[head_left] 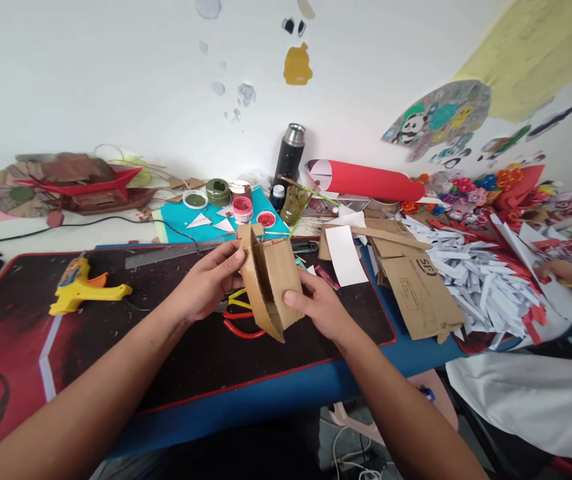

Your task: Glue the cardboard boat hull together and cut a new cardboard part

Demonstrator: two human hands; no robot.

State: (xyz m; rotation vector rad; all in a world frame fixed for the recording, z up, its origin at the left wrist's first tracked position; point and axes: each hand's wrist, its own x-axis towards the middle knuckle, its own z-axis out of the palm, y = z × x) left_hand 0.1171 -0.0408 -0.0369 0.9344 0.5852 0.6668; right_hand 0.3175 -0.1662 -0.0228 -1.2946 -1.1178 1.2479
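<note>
Both my hands hold a small brown cardboard piece [271, 283] shaped like a boat hull, raised above the black and red desk mat [186, 360]. My left hand [209, 283] grips its left side, fingertips on the upper edge. My right hand [321, 307] supports the right side, thumb pressed on the flat cardboard face. Red-handled scissors [239, 325] lie on the mat just under the piece.
A yellow glue gun [81, 287] lies at the mat's left, a metal ruler [166, 253] behind. Paint pots [241, 207], a black flask [290, 157], a red paper roll [366, 181], cardboard sheets [416, 287] and cut paper strips [481, 280] lie around. Another person's hand [566, 273] rests at right.
</note>
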